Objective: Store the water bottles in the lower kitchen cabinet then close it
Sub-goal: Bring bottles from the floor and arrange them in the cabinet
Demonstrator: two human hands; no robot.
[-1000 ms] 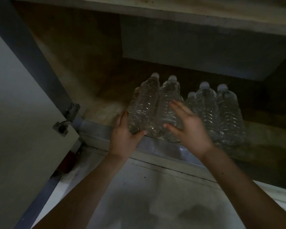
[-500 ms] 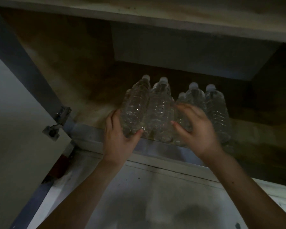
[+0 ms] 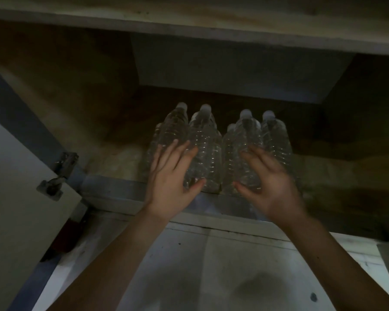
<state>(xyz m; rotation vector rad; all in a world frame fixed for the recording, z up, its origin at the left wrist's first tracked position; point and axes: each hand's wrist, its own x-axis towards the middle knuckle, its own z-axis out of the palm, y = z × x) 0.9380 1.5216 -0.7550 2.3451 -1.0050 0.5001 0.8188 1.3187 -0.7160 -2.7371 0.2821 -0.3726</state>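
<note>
Where the head view looks into the dim lower cabinet [image 3: 103, 122], clear ribbed plastic water bottles [image 3: 203, 142] with white caps stand upright at its front edge | open door [image 3: 14, 209] with metal hinge [image 3: 60, 173] at left | left hand [image 3: 169, 185] spread flat against the left bottles, gripping nothing | right hand [image 3: 271, 189] blurred, fingers loosely spread at the right ones, gripping nothing

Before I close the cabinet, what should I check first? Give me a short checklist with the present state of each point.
1. Bottles inside cabinet: ok, near its front edge.
2. Bottles upright, capped: ok.
3. Left hand grips nothing: ok, fingers straight on a bottle.
4. Right hand grips nothing: ok, fingers spread.
5. Hands out of the cabinet: not ok.
6. Door clears the bottles: cannot tell.
</note>
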